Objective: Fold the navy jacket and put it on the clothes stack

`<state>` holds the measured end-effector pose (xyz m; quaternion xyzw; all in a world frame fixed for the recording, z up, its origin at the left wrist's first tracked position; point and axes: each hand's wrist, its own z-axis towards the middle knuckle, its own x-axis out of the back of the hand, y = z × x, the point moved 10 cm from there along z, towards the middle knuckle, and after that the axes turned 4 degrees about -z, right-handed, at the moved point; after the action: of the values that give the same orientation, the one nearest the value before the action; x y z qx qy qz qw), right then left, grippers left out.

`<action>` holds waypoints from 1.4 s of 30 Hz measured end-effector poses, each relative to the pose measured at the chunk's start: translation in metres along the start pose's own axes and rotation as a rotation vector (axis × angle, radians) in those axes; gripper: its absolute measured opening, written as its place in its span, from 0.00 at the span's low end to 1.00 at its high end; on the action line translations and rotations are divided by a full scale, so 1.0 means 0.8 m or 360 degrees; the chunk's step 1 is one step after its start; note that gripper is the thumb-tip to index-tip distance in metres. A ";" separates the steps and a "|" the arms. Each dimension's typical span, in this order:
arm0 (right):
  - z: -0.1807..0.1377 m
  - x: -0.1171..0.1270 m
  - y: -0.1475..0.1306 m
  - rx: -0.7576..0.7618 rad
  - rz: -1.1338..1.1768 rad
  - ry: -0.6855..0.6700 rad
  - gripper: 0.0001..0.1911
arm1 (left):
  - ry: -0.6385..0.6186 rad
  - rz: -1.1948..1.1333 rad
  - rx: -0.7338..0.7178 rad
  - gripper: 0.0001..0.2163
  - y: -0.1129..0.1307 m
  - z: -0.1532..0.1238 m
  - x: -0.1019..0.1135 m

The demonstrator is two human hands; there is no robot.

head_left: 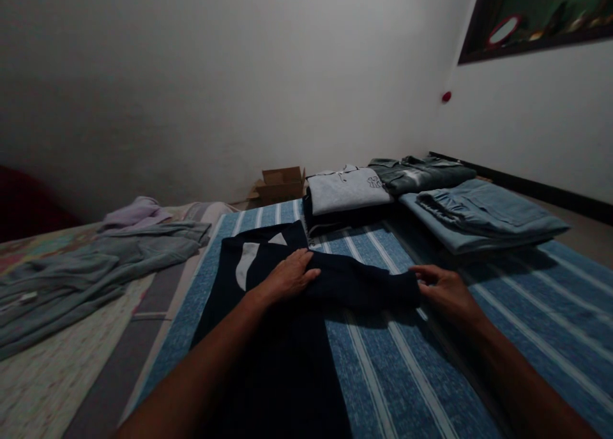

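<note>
dark garment (287,369) on striped sheet (368,362): from afar i see its sleeve (357,282) run lengthwise rightward, cuff (406,290) pinched by the nearer right hand (447,292); the left hand (287,274) lies flat where sleeve meets body, fingers (299,255) close together.

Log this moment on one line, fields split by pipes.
left hand: flat on navy top | right hand: pinching sleeve end | beyond: folded grey shirt | under: striped sheet
</note>
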<state>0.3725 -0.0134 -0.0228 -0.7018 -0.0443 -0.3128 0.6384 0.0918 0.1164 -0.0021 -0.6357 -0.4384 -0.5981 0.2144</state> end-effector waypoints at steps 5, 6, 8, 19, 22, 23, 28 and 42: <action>0.000 -0.034 -0.014 0.0084 0.0136 -0.0299 0.20 | -0.0073 0.0028 0.0100 0.35 -0.006 -0.003 -0.039; 0.001 -0.040 -0.016 0.0107 0.0148 -0.0329 0.17 | -0.0085 0.0042 0.0119 0.37 -0.007 -0.005 -0.044; 0.006 -0.046 -0.016 0.0154 0.0140 -0.0303 0.10 | -0.0070 0.0076 0.0127 0.38 -0.005 -0.009 -0.050; 0.014 -0.015 0.007 0.0178 -0.0033 0.0167 0.05 | -0.0030 0.0128 0.0144 0.38 0.011 -0.023 -0.049; 0.013 -0.017 0.007 0.0179 -0.0047 0.0157 0.05 | -0.0081 0.0120 0.0168 0.37 0.012 -0.021 -0.046; 0.014 -0.018 0.007 0.0179 -0.0051 0.0152 0.05 | -0.0100 0.0112 0.0156 0.36 0.016 -0.020 -0.045; 0.018 -0.022 0.008 0.0196 0.0020 0.0070 0.12 | -0.0019 -0.0061 -0.0197 0.27 0.075 -0.010 -0.034; 0.025 -0.031 0.021 0.0157 0.0135 0.0004 0.09 | -0.0185 0.0043 -0.0204 0.31 0.112 -0.012 -0.078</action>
<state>0.3681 0.0107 -0.0497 -0.6704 -0.0290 -0.2839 0.6849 0.1657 0.0430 -0.0366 -0.6876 -0.4023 -0.5841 0.1556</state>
